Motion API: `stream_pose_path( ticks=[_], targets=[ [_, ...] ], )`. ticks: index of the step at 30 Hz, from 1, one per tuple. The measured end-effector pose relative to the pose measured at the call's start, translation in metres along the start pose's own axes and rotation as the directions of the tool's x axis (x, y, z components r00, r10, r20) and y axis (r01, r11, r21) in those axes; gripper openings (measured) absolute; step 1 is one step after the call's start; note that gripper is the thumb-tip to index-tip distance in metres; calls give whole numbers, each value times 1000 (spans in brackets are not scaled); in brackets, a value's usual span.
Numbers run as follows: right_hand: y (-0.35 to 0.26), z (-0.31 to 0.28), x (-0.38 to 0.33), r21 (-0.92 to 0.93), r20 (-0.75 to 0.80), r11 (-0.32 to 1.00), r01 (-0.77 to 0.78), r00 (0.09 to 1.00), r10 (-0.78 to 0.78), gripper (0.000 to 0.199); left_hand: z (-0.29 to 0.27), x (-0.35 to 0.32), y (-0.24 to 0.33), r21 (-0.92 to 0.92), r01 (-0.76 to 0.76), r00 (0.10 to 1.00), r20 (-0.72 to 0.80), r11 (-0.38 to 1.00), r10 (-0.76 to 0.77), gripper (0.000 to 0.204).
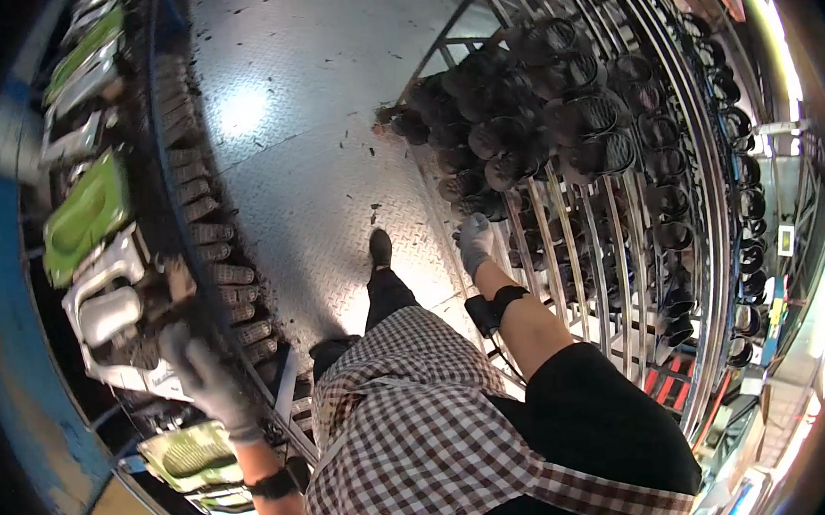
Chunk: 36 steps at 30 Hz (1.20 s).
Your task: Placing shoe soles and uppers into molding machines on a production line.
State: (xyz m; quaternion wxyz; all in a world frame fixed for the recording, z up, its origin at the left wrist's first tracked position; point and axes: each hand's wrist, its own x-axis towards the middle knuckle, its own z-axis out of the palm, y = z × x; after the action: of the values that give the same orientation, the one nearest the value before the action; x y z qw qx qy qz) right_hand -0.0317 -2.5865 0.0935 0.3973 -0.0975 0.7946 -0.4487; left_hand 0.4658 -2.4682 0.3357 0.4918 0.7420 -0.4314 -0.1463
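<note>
Head view: left hand, fingers spread, reached toward a white mould; right hand, loosely curled and empty, hung beside racked soles. Next move likely demanded a firm grasp.

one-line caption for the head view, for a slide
Gloved left hand at a mould on the line, gloved right hand at a rack of black shoes.
</note>
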Motion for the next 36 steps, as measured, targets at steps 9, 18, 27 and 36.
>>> stream_pose_path(
  ticks=[9, 18, 27, 36],
  targets=[
    [18, 1, 81, 16, -55, 909, -417, 907, 417, 61, 371, 19, 50, -66, -230, 496, 850, 971, 176, 55],
    [48, -6, 194, -26, -318, 911, -411, 868, 382, 71, 613, 15, 62, -11, -227, 83, 996, 974, 30, 66],
    [103, -9, 232, -4, -601, 990, -143, 792, 112, 77, 783, -55, 19, -213, -472, -47, 975, 856, 216, 59],
    [104, 35, 56, 302, -363, 921, -248, 863, 352, 54, 618, -3, -67, 52, -61, 107, 993, 997, -45, 35]
  ],
)
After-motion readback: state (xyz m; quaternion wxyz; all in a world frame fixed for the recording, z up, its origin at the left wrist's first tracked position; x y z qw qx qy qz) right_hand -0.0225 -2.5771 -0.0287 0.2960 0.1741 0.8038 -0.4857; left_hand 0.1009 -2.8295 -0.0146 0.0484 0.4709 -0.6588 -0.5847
